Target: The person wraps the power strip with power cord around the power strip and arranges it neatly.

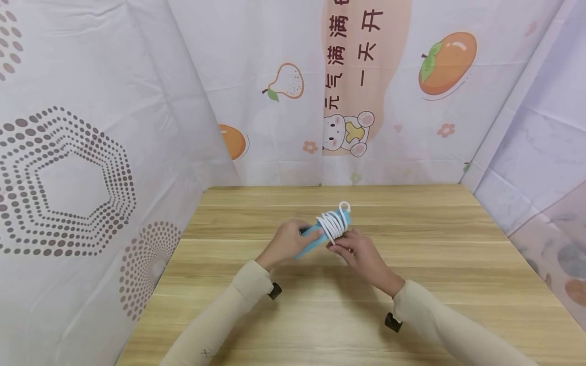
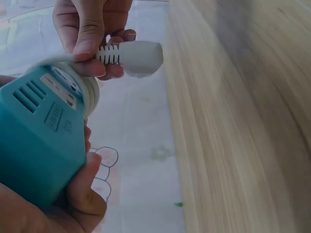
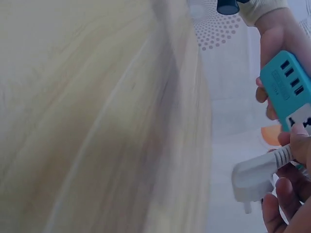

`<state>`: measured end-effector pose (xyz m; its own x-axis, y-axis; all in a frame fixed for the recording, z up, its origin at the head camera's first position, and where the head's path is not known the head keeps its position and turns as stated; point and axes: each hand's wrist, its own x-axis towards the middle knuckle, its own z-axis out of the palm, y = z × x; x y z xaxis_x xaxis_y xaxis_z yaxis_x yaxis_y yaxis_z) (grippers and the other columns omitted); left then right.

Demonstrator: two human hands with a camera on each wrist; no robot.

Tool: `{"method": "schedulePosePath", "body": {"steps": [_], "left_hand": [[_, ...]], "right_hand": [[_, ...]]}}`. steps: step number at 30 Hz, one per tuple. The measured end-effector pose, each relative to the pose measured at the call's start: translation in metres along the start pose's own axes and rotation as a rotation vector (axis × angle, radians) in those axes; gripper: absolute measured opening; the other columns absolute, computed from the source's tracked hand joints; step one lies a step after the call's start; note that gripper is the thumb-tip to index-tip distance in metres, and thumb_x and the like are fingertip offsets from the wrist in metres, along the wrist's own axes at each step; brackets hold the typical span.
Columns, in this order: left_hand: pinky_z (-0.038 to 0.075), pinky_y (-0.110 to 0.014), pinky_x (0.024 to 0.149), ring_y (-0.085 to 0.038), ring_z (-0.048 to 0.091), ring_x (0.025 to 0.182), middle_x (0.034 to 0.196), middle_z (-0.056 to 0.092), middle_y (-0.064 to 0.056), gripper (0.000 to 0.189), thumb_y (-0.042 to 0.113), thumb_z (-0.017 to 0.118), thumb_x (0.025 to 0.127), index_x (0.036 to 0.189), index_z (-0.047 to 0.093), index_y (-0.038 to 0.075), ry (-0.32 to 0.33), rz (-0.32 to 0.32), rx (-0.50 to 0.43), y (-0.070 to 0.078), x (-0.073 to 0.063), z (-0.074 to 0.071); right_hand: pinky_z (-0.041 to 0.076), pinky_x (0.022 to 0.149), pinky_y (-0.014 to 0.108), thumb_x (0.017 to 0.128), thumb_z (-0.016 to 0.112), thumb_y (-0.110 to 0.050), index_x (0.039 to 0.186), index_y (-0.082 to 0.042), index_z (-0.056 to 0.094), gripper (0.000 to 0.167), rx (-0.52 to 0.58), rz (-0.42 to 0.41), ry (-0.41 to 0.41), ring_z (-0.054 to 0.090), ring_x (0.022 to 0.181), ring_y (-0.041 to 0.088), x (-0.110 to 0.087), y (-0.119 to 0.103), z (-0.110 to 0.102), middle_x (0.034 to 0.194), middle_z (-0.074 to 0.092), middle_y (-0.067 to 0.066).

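Note:
A blue power strip (image 1: pixel 310 246) is held above the table, tilted, with its white cord (image 1: pixel 332 225) wound in several turns round its far part. My left hand (image 1: pixel 285 242) grips the near end of the strip, thumb along one side, as the left wrist view also shows. With thumb and fingers, my right hand (image 1: pixel 363 255) pinches the cord at the ribbed neck of a white plug (image 2: pixel 141 58). In the right wrist view the plug (image 3: pixel 250 178) points away from the strip, a pin showing. A small loop of cord stands up at the strip's far end.
The wood-grain table (image 1: pixel 320 325) lies beneath both hands. Printed white cloth hangs behind it (image 1: pixel 256 168) and along the left (image 1: pixel 151 127) and right sides. Each wrist carries a small black camera mount.

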<state>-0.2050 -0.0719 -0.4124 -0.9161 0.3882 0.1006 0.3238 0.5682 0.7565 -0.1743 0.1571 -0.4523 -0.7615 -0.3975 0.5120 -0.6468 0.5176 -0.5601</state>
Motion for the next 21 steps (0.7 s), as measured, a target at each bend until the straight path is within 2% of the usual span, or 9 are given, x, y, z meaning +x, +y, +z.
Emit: {"method": "schedulePosePath", "body": {"steps": [3,6,10,12,14,17,19,21], "left_hand": [[0.052,-0.034,0.068,-0.017,0.062,0.079,0.095,0.069,-0.001,0.045,0.048,0.069,0.097,0.110,0.075,0.006,-0.017,0.011,-0.012,-0.002,-0.001,-0.001],[0.052,-0.033,0.068,-0.016,0.061,0.081,0.096,0.068,0.001,0.046,0.050,0.071,0.094,0.112,0.075,0.008,-0.026,0.033,-0.007,-0.005,-0.002,-0.001],[0.050,-0.033,0.068,-0.017,0.059,0.082,0.097,0.067,0.003,0.050,0.054,0.074,0.090,0.115,0.075,0.011,-0.026,0.074,0.001,-0.008,-0.006,0.000],[0.050,-0.033,0.069,-0.017,0.059,0.084,0.099,0.066,0.004,0.054,0.056,0.076,0.089,0.120,0.074,0.012,-0.022,0.102,0.012,-0.009,-0.007,0.001],[0.049,-0.032,0.070,-0.015,0.058,0.085,0.101,0.065,0.005,0.059,0.058,0.077,0.087,0.124,0.073,0.013,-0.013,0.134,0.043,-0.009,-0.007,0.003],[0.048,-0.028,0.068,-0.011,0.055,0.085,0.101,0.062,0.007,0.062,0.059,0.080,0.083,0.125,0.073,0.013,0.011,0.206,0.152,-0.010,-0.007,0.009],[0.045,-0.025,0.065,-0.009,0.052,0.082,0.098,0.059,0.007,0.062,0.060,0.082,0.080,0.121,0.075,0.013,0.037,0.271,0.252,-0.013,-0.007,0.013],[0.043,-0.024,0.064,-0.009,0.049,0.082,0.097,0.056,0.006,0.062,0.059,0.084,0.078,0.117,0.075,0.012,0.063,0.344,0.349,-0.015,-0.007,0.018]], "right_hand": [[0.055,0.071,0.026,0.093,0.076,-0.009,0.099,-0.010,0.081,0.009,0.127,0.082,-0.022,0.060,0.092,0.012,0.000,0.002,0.001,0.113,0.066,0.002],[0.054,0.068,0.025,0.091,0.078,-0.012,0.100,-0.010,0.082,0.010,0.208,0.161,-0.047,0.060,0.087,0.013,-0.001,0.003,0.002,0.115,0.063,0.003],[0.052,0.066,0.027,0.092,0.079,-0.022,0.100,-0.013,0.082,0.012,0.305,0.305,-0.110,0.060,0.079,0.015,0.000,0.006,0.005,0.102,0.073,0.003],[0.052,0.066,0.028,0.093,0.078,-0.024,0.102,-0.013,0.079,0.014,0.371,0.384,-0.139,0.062,0.075,0.015,0.000,0.010,0.006,0.094,0.075,0.008],[0.050,0.059,0.028,0.094,0.078,-0.022,0.106,-0.013,0.075,0.016,0.415,0.444,-0.156,0.059,0.065,0.016,0.000,0.015,0.007,0.089,0.074,0.013],[0.046,0.049,0.029,0.094,0.077,-0.017,0.116,-0.012,0.069,0.023,0.448,0.473,-0.173,0.053,0.051,0.016,-0.002,0.022,0.009,0.078,0.068,0.016],[0.044,0.044,0.030,0.098,0.072,-0.016,0.121,-0.013,0.067,0.024,0.446,0.475,-0.192,0.050,0.046,0.016,-0.004,0.028,0.008,0.071,0.065,0.012],[0.047,0.046,0.031,0.103,0.065,-0.016,0.123,-0.013,0.065,0.021,0.435,0.450,-0.228,0.054,0.047,0.017,-0.006,0.034,0.007,0.067,0.062,0.008]]}}
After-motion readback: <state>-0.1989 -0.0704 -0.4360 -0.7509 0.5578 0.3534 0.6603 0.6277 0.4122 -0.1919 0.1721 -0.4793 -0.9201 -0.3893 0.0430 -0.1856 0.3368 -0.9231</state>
